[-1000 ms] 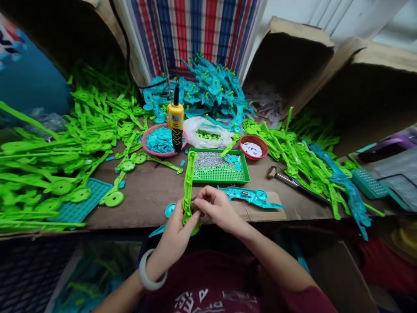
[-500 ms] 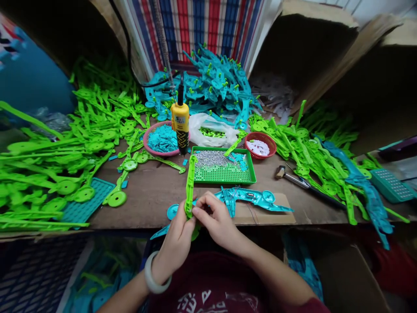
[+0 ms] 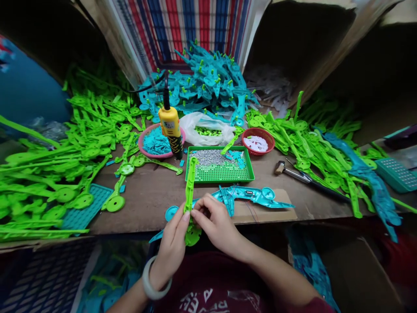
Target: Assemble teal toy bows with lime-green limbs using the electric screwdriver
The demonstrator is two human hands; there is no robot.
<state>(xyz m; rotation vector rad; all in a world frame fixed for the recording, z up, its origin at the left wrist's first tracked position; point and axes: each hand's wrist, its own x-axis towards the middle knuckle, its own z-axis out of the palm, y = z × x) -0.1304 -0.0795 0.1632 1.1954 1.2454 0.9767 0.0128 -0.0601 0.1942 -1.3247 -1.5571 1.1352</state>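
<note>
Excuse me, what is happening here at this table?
A person sits at a wooden table and holds a long green plastic part upright with both hands: the left hand grips it near its round lower end, and the right hand pinches it at the same place. Beside the hands lies a teal plastic part. Behind are a green tray with small metal pieces, a yellow electric screwdriver, and heaps of green and teal parts.
</note>
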